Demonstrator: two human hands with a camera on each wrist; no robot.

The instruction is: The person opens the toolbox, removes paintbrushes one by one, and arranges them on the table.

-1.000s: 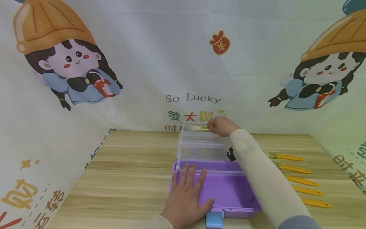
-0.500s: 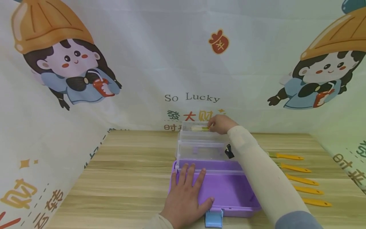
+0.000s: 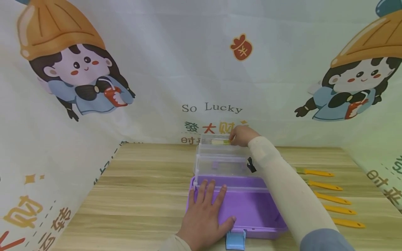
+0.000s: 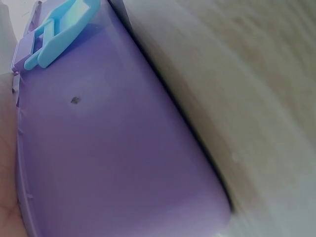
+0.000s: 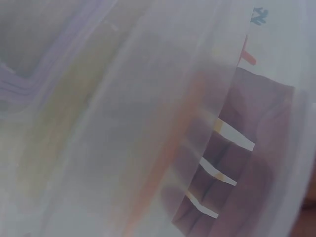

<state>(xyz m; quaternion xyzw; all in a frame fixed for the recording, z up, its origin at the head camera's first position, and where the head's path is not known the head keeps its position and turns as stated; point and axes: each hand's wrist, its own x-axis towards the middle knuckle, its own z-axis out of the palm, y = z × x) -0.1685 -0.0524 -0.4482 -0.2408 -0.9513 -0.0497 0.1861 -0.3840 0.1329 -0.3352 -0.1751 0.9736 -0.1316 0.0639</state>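
A purple box lies wide open on the table, with clear trays raised in tiers at its back. My left hand rests on its front left part, fingers spread; the left wrist view shows the front wall and blue latch. At the topmost clear tray, my right hand pinches a paintbrush with pale bristles pointing left. Its handle is mostly hidden by the hand. Through the cloudy plastic in the right wrist view, curled fingers and a blurred orange handle show.
Several paintbrushes with yellow-orange handles lie in a row on the wooden table, right of the box; my right sleeve covers their bristle ends. A small black piece shows beside the trays. A printed cloth hangs behind.
My right hand and forearm have shifted slightly to the left, still holding the paintbrush at the top tray. The left hand stays where it was on the box.
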